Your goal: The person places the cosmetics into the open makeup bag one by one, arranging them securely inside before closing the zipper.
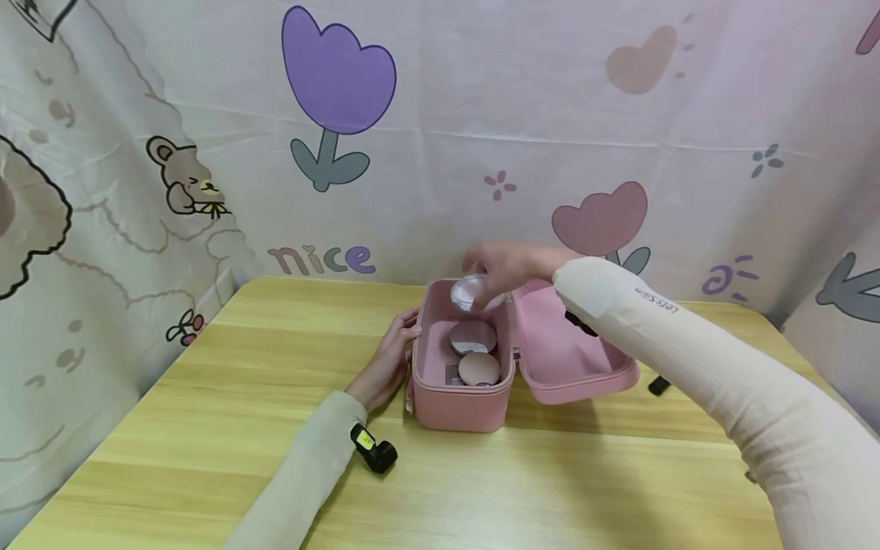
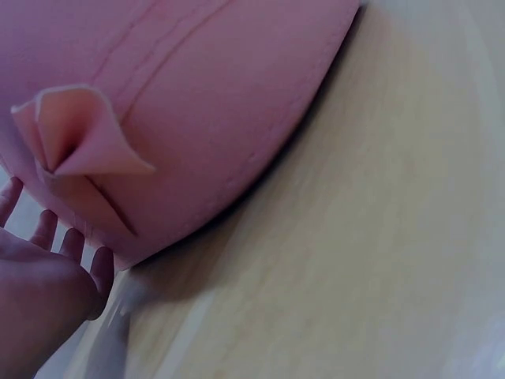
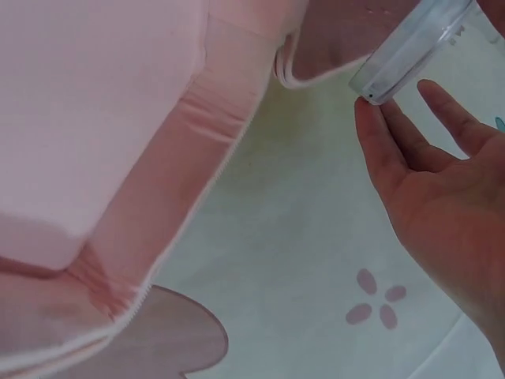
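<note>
A pink cosmetic case stands on the table with its lid folded out to the right. Above its far end, my right hand pinches a round, clear-sided container by the edge; the right wrist view shows fingertips at the rim of this container. My left hand touches the case's left side, fingers near the top rim. A pink bow sits on that side in the left wrist view. Inside the case lie a round mirror-like compact and a beige round compact.
The wooden table extends around the case. A small black object lies right of the lid, partly near my right sleeve. A patterned curtain hangs behind the table.
</note>
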Demonstrator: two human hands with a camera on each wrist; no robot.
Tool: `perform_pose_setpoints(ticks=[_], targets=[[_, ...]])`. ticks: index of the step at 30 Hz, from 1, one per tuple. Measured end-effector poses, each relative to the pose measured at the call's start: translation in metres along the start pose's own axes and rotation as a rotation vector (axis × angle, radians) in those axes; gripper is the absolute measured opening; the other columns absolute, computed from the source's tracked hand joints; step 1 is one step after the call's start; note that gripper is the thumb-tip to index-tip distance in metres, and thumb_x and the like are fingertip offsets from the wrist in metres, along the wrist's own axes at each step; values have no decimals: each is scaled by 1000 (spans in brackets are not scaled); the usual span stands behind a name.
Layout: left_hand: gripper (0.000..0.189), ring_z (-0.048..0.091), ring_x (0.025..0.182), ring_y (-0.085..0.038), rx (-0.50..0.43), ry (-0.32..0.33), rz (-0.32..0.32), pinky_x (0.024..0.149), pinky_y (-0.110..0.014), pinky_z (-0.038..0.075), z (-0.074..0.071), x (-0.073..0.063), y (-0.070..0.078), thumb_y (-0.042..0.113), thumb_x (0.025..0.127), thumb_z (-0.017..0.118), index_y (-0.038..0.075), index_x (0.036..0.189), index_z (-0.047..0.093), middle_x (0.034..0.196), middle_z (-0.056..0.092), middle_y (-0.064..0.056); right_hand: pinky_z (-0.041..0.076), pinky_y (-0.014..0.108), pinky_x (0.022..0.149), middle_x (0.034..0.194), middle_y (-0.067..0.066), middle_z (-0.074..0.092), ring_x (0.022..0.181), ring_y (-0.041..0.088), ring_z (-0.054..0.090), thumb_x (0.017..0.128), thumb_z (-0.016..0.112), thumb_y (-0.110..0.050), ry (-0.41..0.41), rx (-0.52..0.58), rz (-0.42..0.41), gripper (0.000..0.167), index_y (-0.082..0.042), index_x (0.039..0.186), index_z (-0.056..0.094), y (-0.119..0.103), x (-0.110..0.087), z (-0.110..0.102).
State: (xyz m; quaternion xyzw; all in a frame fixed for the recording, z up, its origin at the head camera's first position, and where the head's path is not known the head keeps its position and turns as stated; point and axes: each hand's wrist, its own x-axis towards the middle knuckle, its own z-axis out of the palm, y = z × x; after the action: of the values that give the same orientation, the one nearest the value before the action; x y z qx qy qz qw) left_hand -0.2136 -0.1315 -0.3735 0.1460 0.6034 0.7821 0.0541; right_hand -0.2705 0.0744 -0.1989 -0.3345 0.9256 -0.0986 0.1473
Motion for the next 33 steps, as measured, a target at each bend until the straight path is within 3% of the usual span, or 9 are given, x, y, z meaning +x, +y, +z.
perform_pose_setpoints(ticks=[13, 19, 24, 33], targets=[[62, 23, 138, -32, 15, 2, -1, 110, -46, 21, 2, 1, 0, 23, 93, 44, 2, 148, 24, 151, 23, -18, 44, 40, 90, 118, 14, 58, 104, 28, 53, 77, 78, -24, -22, -86, 6, 58, -2, 126, 56, 9, 12, 21], [62, 21, 138, -32, 16, 1, 5, 110, -46, 20, 1, 1, 0, 22, 93, 43, 1, 148, 23, 152, 22, -19, 40, 40, 100, 130, 14, 56, 118, 29, 50, 82, 76, -25, -90, -167, -15, 62, 1, 133, 53, 3, 14, 27], [62, 21, 139, -31, 21, 3, 2, 110, -46, 20, 2, 2, 0, 21, 93, 43, 1, 148, 23, 152, 22, -19, 38, 41, 103, 134, 15, 53, 123, 30, 47, 83, 75, -22, -98, -176, -5, 63, 1, 136, 50, 1, 14, 27], [63, 23, 138, -32, 10, 2, -3, 111, -47, 19, 1, 1, 1, 22, 92, 44, 1, 148, 23, 152, 22, -18, 40, 43, 100, 130, 15, 55, 115, 28, 50, 80, 76, -22, -119, -207, 24, 63, 0, 135, 52, 0, 11, 24]])
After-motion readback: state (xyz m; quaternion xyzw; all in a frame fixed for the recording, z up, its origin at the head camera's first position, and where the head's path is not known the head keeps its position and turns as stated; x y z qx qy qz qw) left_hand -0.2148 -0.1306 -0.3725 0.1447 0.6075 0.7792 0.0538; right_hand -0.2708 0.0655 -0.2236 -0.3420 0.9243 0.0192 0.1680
